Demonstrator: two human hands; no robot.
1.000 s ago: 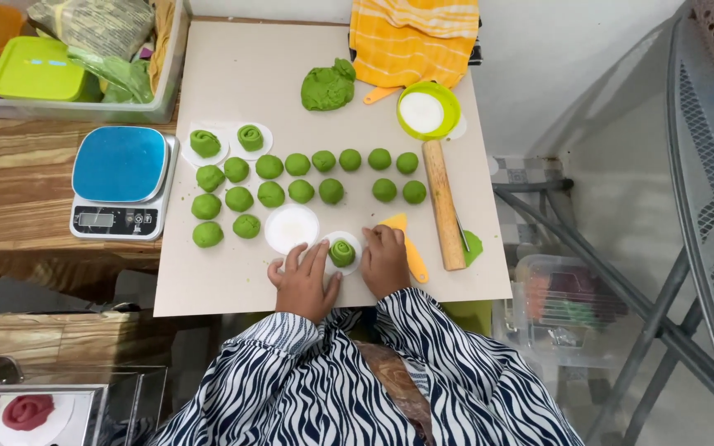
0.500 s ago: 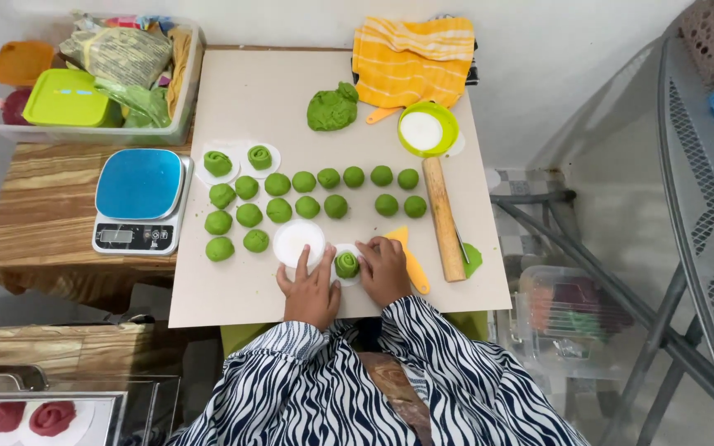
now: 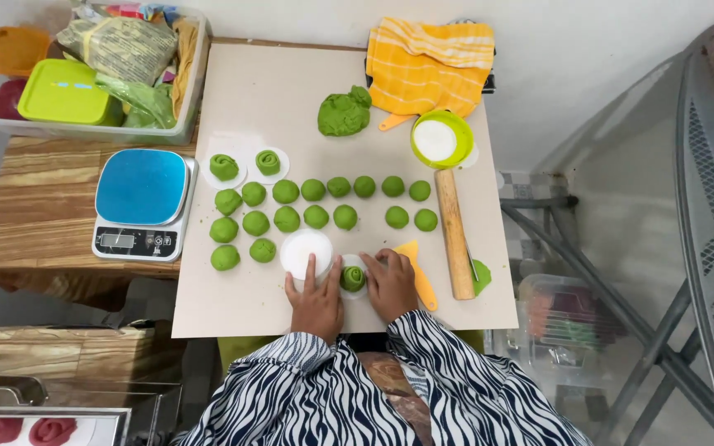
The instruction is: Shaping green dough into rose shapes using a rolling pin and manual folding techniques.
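Both my hands were down at the 6 o'clock edge of the board (image 3: 274, 99). Left hand (image 3: 317, 299) lay palm down, fingers (image 3: 311, 268) narrow and together, tips overlapping the white paper stack (image 3: 303, 248). Right hand (image 3: 392, 285) mirrored it at 3 o'clock of the spiral dough piece (image 3: 353, 278), fingers curled against it. The piece sat between both hands on a white disc, pinched lightly from both sides; couldn't tell how firm the hold was. Striped sleeves (image 3: 357, 388) ran down to the frame bottom.

The board was a beige sheet on a wooden bench (image 3: 35, 206). Green dough balls (image 3: 316, 216) sat in rows at 12 o'clock of the hands, two more spiral pieces (image 3: 245, 165) on white discs at 11 o'clock. Rolling pin (image 3: 454, 233) lay lengthwise at 2 o'clock, yellow scraper (image 3: 417, 268) just beside my right hand. Dough lump (image 3: 343, 111) and orange striped cloth (image 3: 431, 64) were at the far edge.

Green bowl (image 3: 442, 139) held something white. Blue-topped scale (image 3: 140, 202) stood at 10 o'clock. Clear tub (image 3: 84, 132) at far left held a green lidded box (image 3: 64, 91) and wrapped bags. A metal rack (image 3: 704, 248) stood at 3 o'clock.
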